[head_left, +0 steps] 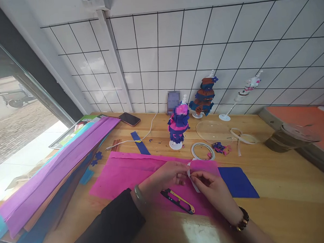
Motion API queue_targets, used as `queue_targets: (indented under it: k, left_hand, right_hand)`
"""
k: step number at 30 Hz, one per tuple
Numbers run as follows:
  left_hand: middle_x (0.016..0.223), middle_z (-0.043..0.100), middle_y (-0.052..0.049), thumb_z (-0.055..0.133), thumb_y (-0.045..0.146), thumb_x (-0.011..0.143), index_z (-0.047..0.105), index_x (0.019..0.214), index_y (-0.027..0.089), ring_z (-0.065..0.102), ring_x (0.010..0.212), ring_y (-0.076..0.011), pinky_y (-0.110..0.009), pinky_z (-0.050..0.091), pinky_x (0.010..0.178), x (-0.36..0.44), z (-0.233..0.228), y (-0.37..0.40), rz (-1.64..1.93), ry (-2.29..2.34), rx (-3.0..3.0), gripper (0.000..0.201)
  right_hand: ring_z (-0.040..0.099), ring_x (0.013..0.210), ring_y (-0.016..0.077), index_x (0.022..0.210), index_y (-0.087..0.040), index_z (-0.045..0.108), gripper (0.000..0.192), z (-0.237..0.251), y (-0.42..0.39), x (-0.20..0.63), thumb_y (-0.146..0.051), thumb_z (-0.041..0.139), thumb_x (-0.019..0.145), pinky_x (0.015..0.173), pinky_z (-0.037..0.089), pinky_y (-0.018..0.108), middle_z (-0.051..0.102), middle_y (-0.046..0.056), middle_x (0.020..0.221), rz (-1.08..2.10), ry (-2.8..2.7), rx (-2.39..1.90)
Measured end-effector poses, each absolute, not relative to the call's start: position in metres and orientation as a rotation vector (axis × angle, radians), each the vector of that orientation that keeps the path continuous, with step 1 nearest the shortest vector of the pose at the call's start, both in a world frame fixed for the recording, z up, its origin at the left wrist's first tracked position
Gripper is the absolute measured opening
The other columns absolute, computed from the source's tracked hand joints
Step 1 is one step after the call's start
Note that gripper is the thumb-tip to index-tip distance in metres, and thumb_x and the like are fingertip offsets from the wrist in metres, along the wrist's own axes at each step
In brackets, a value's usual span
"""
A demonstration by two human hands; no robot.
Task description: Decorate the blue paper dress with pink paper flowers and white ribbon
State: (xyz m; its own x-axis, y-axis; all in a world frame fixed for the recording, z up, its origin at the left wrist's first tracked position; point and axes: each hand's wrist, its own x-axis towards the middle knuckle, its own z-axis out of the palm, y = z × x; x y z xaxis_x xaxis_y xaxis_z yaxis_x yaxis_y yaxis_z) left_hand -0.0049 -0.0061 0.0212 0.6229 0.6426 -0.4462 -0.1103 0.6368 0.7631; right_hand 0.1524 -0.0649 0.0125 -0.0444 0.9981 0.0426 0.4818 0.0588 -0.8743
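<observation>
A narrow white strip of tape (195,186) runs between my two hands above the pink crepe paper (137,172). My left hand (171,172) pinches its upper end between thumb and forefinger. Lower down, my right hand (211,186) has its fingertips closed on the same strip. A small pink piece (207,165) lies just behind the fingers. Near my left wrist, a black and yellow utility knife (178,202) rests on the pink paper. Blue paper (238,182) sits to the right of my right hand. A white tape roll (203,151) lies flat behind both hands.
Along the tiled wall stand a pink-and-blue decorated figure (179,126), a brown-and-blue one (204,98) and a white one (246,91). Folded crepe sheets (64,168) cover the left side. A phone (129,119) lies at the back; a lidded cup (288,137) stands right.
</observation>
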Motion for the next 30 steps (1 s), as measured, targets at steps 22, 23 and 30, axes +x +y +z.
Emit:
queue_targets:
  k: [22,23,30]
  left_hand:
    - [0.057,0.062,-0.002,0.073,0.043,0.055,0.055,0.081,0.011,0.057,0.049,-0.0116,-0.027,0.044,0.055,0.015,0.001,0.004,0.669,0.810,0.875,0.045]
    - [0.057,0.062,-0.002,0.072,0.043,0.056,0.054,0.081,0.011,0.057,0.049,-0.0115,-0.027,0.044,0.055,0.016,0.001,0.004,0.674,0.816,0.878,0.045]
    - [0.059,0.061,-0.001,0.072,0.036,0.061,0.052,0.081,0.012,0.056,0.051,-0.0092,-0.025,0.044,0.057,0.012,0.005,0.011,0.798,0.776,0.788,0.037]
  right_hand:
    - [0.063,0.081,0.0200,0.090,-0.018,0.063,0.026,0.004,-0.048,0.173,-0.039,0.051,0.081,0.074,0.049,0.031,0.069,0.007,0.089,0.795,-1.465,-1.542]
    - [0.063,0.083,0.0202,0.091,-0.018,0.063,0.026,0.003,-0.048,0.174,-0.039,0.050,0.081,0.076,0.049,0.032,0.069,0.007,0.091,0.794,-1.471,-1.544]
    - [0.062,0.079,0.0185,0.089,-0.020,0.063,0.021,0.004,-0.050,0.173,-0.034,0.048,0.084,0.073,0.049,0.031,0.068,0.006,0.088,0.705,-1.639,-1.555]
